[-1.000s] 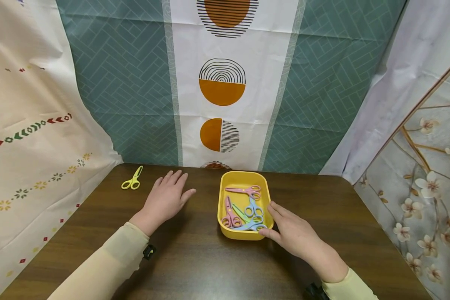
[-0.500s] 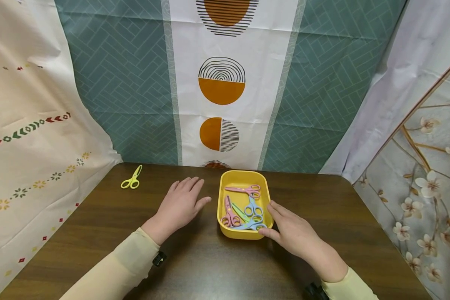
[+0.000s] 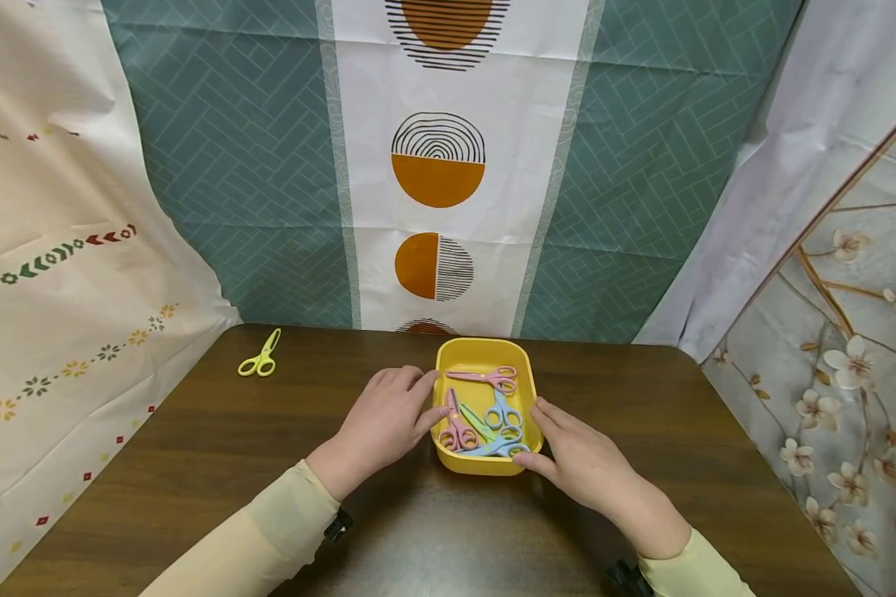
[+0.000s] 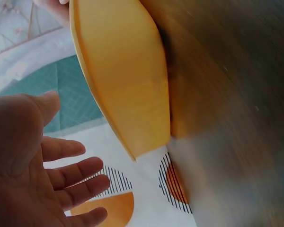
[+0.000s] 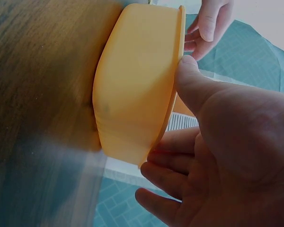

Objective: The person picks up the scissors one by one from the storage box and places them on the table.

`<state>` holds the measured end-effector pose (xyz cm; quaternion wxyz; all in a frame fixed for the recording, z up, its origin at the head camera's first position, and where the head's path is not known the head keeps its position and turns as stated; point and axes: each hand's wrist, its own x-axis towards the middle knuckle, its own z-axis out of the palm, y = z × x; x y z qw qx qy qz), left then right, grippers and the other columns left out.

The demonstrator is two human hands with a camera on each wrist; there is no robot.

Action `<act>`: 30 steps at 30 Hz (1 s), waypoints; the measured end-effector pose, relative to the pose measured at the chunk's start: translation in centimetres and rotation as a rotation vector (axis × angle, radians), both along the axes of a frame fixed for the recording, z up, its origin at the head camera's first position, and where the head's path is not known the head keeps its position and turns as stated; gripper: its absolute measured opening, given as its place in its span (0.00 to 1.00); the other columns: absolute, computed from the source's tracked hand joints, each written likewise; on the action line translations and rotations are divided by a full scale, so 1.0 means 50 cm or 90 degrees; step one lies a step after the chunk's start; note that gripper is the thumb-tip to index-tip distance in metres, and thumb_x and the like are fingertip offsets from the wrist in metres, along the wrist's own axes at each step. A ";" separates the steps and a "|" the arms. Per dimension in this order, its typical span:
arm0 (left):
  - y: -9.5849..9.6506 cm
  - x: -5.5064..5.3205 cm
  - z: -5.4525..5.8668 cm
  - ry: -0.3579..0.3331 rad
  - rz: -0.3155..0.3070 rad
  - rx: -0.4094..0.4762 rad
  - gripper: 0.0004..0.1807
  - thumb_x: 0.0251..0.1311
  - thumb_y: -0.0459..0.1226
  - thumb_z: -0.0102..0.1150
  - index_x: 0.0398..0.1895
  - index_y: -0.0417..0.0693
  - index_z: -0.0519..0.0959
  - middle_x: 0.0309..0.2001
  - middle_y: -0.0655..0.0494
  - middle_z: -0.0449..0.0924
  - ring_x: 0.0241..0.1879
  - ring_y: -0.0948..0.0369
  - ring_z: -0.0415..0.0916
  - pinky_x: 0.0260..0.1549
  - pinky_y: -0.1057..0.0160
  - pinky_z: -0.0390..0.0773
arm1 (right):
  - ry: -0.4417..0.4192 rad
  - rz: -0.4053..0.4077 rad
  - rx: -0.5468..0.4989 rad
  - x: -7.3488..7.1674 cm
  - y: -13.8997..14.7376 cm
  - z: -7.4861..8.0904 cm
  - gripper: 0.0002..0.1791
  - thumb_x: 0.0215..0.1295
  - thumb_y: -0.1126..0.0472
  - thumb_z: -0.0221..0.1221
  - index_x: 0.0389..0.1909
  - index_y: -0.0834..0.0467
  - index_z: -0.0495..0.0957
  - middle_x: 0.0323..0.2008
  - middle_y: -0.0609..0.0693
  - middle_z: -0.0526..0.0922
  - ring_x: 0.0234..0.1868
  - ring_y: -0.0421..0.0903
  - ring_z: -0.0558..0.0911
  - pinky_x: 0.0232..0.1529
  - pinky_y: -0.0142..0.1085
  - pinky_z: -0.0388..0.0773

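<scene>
right grip (image 3: 591, 464) touches the yellow tub (image 3: 478, 467) lying between it and left grip (image 3: 382, 421).

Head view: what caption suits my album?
Left grip and right grip flank a yellow tray of scissors; yellow scissors lie apart.

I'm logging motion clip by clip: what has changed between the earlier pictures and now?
The left hand has moved rightward to the left side of the yellow bin; whether it touches is unclear. The right hand stays at the bin's near right corner; the scissors inside and the loose yellow scissors lie as before.
</scene>
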<state>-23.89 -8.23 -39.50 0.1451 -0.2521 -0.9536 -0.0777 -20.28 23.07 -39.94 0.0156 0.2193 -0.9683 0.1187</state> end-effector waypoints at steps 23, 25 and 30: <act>0.073 0.000 0.006 -0.012 -0.157 -0.067 0.25 0.77 0.54 0.67 0.61 0.44 0.87 0.53 0.50 0.86 0.55 0.52 0.79 0.71 0.50 0.72 | 0.011 0.010 -0.007 -0.004 0.004 -0.002 0.48 0.76 0.36 0.66 0.80 0.68 0.68 0.81 0.65 0.68 0.78 0.64 0.73 0.70 0.59 0.75; 0.078 -0.002 0.005 -0.015 -0.159 -0.081 0.24 0.77 0.54 0.67 0.60 0.45 0.88 0.51 0.52 0.86 0.53 0.53 0.79 0.70 0.51 0.73 | 0.012 0.011 -0.007 -0.005 0.004 -0.002 0.48 0.76 0.37 0.67 0.80 0.68 0.68 0.81 0.65 0.68 0.78 0.64 0.73 0.70 0.59 0.76; 0.092 -0.012 0.006 -0.030 -0.163 -0.117 0.21 0.77 0.54 0.67 0.56 0.48 0.89 0.43 0.55 0.86 0.46 0.56 0.78 0.66 0.53 0.75 | 0.014 0.011 -0.006 -0.004 0.005 -0.002 0.48 0.76 0.37 0.67 0.80 0.68 0.69 0.81 0.65 0.68 0.78 0.63 0.73 0.70 0.59 0.76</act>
